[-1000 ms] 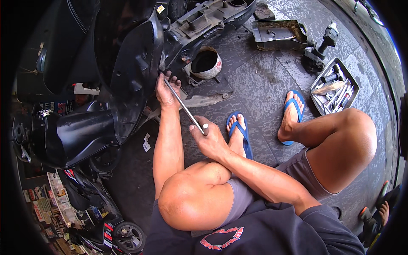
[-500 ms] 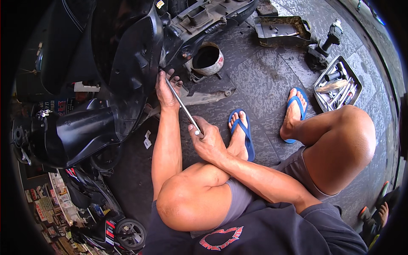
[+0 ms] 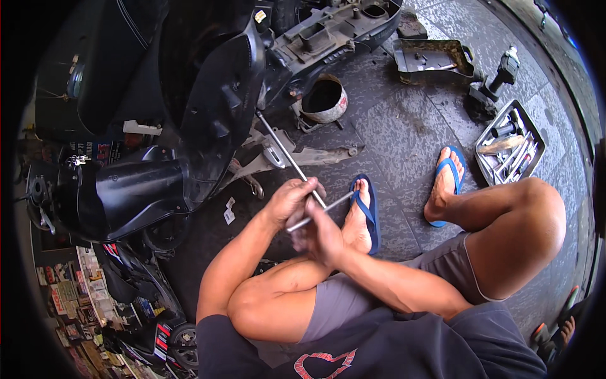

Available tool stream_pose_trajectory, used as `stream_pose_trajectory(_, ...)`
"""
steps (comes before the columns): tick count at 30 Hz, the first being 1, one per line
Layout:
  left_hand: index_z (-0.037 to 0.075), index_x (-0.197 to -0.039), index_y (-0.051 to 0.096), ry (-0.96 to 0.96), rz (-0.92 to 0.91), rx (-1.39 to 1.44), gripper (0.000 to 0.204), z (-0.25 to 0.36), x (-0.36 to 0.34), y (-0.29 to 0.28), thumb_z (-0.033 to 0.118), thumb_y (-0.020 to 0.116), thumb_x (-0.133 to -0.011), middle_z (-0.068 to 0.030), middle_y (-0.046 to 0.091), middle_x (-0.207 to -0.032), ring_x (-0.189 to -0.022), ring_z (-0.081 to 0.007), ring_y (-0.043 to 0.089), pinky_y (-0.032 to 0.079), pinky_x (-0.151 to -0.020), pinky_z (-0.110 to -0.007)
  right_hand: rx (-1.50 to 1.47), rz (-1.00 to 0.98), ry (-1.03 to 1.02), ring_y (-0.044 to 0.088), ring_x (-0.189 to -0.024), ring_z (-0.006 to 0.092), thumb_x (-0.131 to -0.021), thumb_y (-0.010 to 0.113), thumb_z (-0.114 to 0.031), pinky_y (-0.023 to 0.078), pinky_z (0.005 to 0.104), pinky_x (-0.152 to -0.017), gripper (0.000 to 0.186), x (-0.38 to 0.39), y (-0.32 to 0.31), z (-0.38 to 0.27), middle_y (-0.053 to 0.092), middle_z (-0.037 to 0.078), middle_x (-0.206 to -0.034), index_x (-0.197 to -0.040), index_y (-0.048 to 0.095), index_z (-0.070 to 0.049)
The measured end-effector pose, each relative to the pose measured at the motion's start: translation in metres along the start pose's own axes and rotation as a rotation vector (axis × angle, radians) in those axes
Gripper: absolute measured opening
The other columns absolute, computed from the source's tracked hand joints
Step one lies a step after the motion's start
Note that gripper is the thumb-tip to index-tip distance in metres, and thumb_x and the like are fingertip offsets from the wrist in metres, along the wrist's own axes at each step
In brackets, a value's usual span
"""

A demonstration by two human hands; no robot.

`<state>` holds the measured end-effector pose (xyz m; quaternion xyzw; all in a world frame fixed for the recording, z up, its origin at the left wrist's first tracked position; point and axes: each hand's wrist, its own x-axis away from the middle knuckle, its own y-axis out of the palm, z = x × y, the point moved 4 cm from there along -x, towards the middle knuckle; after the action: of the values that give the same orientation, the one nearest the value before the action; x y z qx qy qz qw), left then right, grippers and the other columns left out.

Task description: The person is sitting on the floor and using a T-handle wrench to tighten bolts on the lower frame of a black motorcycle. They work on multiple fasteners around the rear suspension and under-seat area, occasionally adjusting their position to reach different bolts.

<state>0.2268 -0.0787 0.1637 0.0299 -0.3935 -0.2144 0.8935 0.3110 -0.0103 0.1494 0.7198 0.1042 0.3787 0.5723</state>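
A long T-handle wrench slants from the black scooter body panel toward me. Its far tip is at the panel's lower edge; the fastener there is too small to make out. My left hand is closed around the shaft just above the crossbar. Against the crossbar is my right hand, its fingers smeared by motion, so their grip is unclear. The bar's two ends stick out on either side of my hands.
A metal stand leg lies under the scooter beside a round container. Farther right are an oily pan, a black impact wrench and a tray of wrenches. My sandalled feet rest on the floor.
My left hand has come down from the panel edge to the shaft near the crossbar. My right hand has shifted slightly right and down; the crossbar now shows. The whole view has shifted.
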Motion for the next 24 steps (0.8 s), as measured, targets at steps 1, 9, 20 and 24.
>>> stream_pose_trajectory(1,-0.001,-0.087,0.064,-0.003,0.004,0.015,0.036,-0.005,-0.003,-0.007,0.032,0.056,-0.097,0.0003,0.051,-0.063,-0.059,-0.0088,0.052,0.046,-0.056,-0.023,0.583,-0.154,-0.208,0.061,-0.072,0.0175,-0.095,0.049,-0.037,0.047,0.0346,-0.067,0.039,0.009,-0.009,-0.001,0.062,0.007,-0.076,-0.091,0.064,-0.001)
stream_pose_trajectory(9,0.002,-0.081,0.063,0.127,-0.008,0.095,0.034,-0.008,0.004,-0.007,0.032,0.058,-0.097,0.0065,0.039,-0.054,-0.05,-0.0049,0.04,0.037,-0.05,-0.022,1.343,0.364,-0.565,0.068,-0.073,0.0391,-0.087,0.052,-0.015,0.052,0.0481,-0.07,0.053,0.036,-0.03,-0.033,0.065,0.026,-0.076,-0.137,0.043,0.002)
stream_pose_trajectory(20,0.002,-0.08,0.063,0.176,0.095,0.041,0.034,0.001,0.012,-0.008,0.032,0.058,-0.097,0.006,0.041,-0.054,-0.049,-0.0052,0.039,0.036,-0.051,-0.023,1.552,0.335,-0.53,0.064,-0.071,0.0409,-0.086,0.053,-0.015,0.052,0.0452,-0.071,0.051,0.047,-0.002,-0.039,0.061,0.028,-0.077,-0.133,0.043,0.004)
stream_pose_trajectory(24,0.003,-0.08,0.064,0.166,0.139,-0.003,0.034,0.006,0.007,-0.011,0.032,0.058,-0.097,0.0053,0.043,-0.054,-0.049,-0.0049,0.04,0.036,-0.05,-0.022,1.524,0.118,-0.784,0.065,-0.081,0.0427,-0.081,0.059,-0.007,0.044,0.0484,-0.089,0.048,0.062,0.012,-0.04,0.063,0.028,-0.083,-0.128,0.054,-0.001)
